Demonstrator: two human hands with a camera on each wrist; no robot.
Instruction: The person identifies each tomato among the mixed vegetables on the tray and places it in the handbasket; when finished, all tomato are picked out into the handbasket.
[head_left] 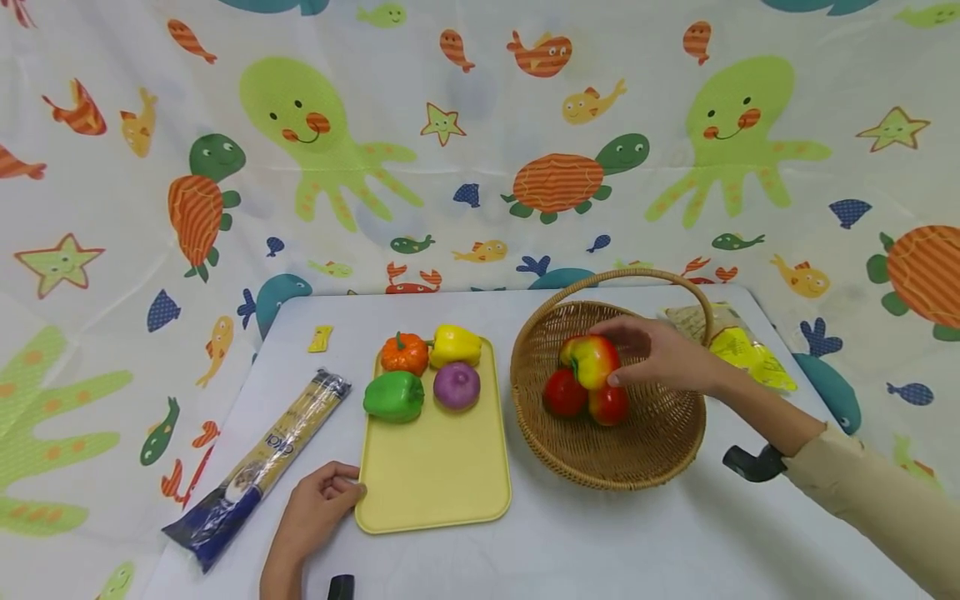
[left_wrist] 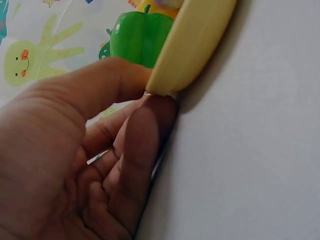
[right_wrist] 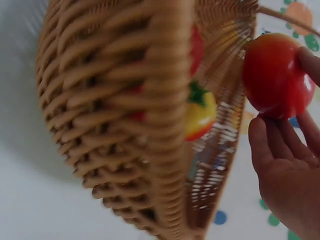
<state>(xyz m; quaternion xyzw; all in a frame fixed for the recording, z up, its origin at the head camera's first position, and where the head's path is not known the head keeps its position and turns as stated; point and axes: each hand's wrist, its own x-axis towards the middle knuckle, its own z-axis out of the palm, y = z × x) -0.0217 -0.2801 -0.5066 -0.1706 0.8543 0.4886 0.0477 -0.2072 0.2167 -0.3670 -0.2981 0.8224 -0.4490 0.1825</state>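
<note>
My right hand (head_left: 660, 358) holds a red and yellow apple (right_wrist: 277, 75) between thumb and fingers, over the wicker basket (head_left: 600, 465). Inside the basket lie red fruits (head_left: 564, 394) and a yellow-red one with a green leafy top (right_wrist: 200, 117), partly hidden behind the rim in the right wrist view. Down at the left, my left hand (head_left: 318, 504) pinches the near-left edge of a yellow tray (head_left: 435, 475). Toward the tray's far end sit a green bell pepper (head_left: 394, 397), an orange pumpkin-like vegetable (head_left: 405, 355), a yellow pepper (head_left: 456, 345) and a purple onion (head_left: 457, 386).
A long pasta packet (head_left: 262, 467) lies slanted left of the tray. Farther back is a small yellow sachet (head_left: 320, 338). Behind the basket on the right lies a yellow and clear bag (head_left: 750, 354). The basket's tall handle (head_left: 551, 302) arches over its far side.
</note>
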